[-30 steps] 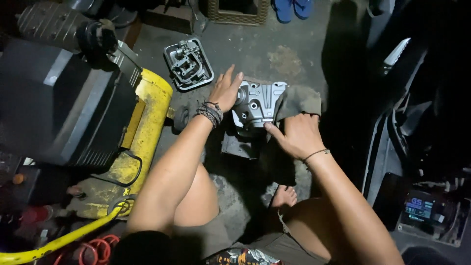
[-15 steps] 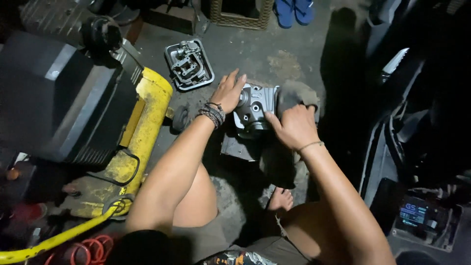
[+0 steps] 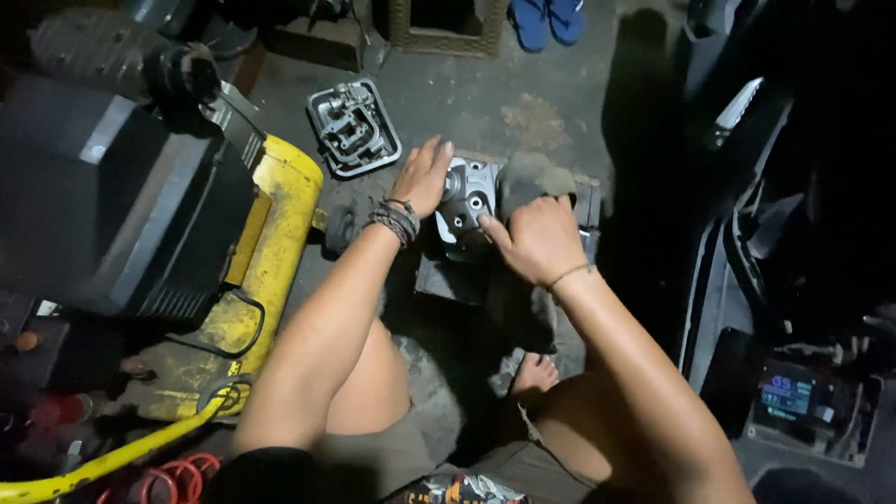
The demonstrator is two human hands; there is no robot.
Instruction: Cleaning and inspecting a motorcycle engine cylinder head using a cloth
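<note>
The grey metal engine part (image 3: 469, 201) sits at centre frame on a dark block on the floor; my left hand (image 3: 422, 177) braces its left side, fingers spread, while my right hand (image 3: 536, 239) clutches a grey rag (image 3: 537, 177) against it. A firm brace should keep it from rocking.

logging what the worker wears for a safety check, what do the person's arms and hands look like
Both arms are bare to above the elbow, with no sleeves and no gloves. The left hand has a stack of dark braided and beaded bracelets at its wrist. The right hand has one thin pale cord bracelet at its wrist. No rings or watch show.
</note>
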